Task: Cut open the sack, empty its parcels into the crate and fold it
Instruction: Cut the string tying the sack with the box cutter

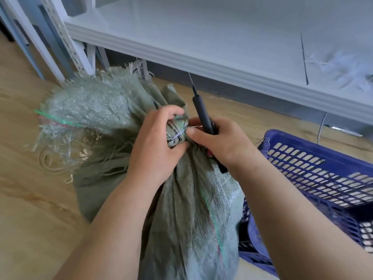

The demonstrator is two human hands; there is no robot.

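sack (pixel 191 209) tied, contents hidden | left hand (pixel 153 146) fingers grip neck | right hand (pixel 220 142) grips cutter (pixel 201 112) | crate (pixel 314 168)

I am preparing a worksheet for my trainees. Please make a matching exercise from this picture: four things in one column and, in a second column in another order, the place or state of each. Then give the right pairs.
Things
1. sack
2. crate
3. cutter
4. tie

Places or states
A. blue, on the floor at the right
B. held in the right hand, blade pointing up
C. green, neck gripped by the left hand
D. white, wrapped round the bunched neck

Pairs: 1-C, 2-A, 3-B, 4-D
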